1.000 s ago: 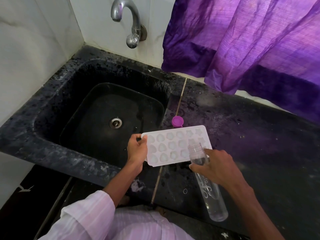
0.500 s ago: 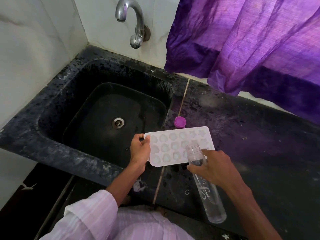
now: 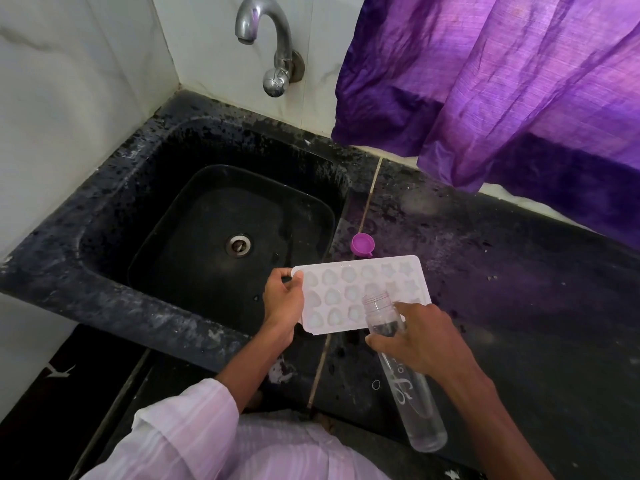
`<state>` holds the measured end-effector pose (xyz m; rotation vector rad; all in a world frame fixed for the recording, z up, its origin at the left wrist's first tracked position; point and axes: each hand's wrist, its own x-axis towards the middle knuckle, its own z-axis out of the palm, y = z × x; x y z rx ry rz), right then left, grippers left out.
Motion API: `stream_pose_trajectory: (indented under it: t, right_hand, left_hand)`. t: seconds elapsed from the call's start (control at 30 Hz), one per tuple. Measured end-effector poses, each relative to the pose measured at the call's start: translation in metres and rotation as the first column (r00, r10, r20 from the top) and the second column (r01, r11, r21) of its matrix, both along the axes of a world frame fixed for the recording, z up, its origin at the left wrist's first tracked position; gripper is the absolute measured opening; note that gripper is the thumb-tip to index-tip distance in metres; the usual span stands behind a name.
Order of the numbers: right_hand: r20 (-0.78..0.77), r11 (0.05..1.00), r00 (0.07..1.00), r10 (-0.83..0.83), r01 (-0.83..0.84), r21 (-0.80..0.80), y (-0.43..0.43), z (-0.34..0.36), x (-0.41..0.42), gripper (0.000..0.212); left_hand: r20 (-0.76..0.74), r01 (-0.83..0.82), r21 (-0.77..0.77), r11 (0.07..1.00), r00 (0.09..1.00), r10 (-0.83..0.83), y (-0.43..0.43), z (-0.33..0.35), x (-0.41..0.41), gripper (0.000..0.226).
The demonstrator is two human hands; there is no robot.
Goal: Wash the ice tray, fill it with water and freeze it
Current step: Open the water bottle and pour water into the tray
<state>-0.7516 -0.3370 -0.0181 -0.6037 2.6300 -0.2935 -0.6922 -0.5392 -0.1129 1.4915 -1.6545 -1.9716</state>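
A white ice tray with shaped cells lies on the black counter at the sink's right edge, its left end reaching over the basin. My left hand grips that left end, thumb on top. My right hand holds a clear uncapped water bottle by its upper part. The bottle is tilted, its open mouth over the tray's right-hand cells, and it hides part of them. Whether water is running out cannot be told.
A purple bottle cap sits on the counter just behind the tray. The black sink with its drain is to the left, a chrome tap above it. Purple curtains hang at the back right.
The bottle mouth has crept a little further over the tray's right cells. My left hand keeps its grip on the tray's left end.
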Motion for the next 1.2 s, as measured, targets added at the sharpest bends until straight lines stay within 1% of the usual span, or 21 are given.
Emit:
stream_pose_trajectory:
  t: [0.2, 0.57, 0.7, 1.0, 1.2]
  right_hand:
    - [0.028, 1.0, 1.0, 0.009, -0.01, 0.022, -0.005, -0.001, 0.004, 0.045]
    - [0.027, 0.999, 0.999, 0.043, -0.044, 0.001, -0.014, -0.003, 0.011, 0.048]
    - [0.027, 0.998, 0.998, 0.058, -0.058, -0.007, -0.016, -0.004, 0.012, 0.048]
    - [0.038, 0.996, 0.995, 0.09, -0.09, 0.011, -0.022, -0.005, 0.018, 0.053]
    - [0.047, 0.994, 0.993, 0.106, -0.107, 0.019, -0.022, -0.006, 0.023, 0.061]
  left_hand:
    - [0.004, 0.003, -0.002, 1.0, 1.0, -0.003, 0.002, 0.001, 0.0, 0.01]
    - [-0.006, 0.007, -0.001, 1.0, 1.0, -0.007, 0.005, 0.0, 0.002, 0.004]
    - [0.003, 0.011, -0.011, 1.0, 1.0, -0.011, 0.004, -0.001, 0.002, 0.005]
    - [-0.003, 0.003, -0.002, 1.0, 1.0, -0.003, 0.004, -0.001, 0.002, 0.008]
    - [-0.004, -0.008, 0.004, 1.0, 1.0, 0.008, 0.003, 0.0, -0.001, 0.009]
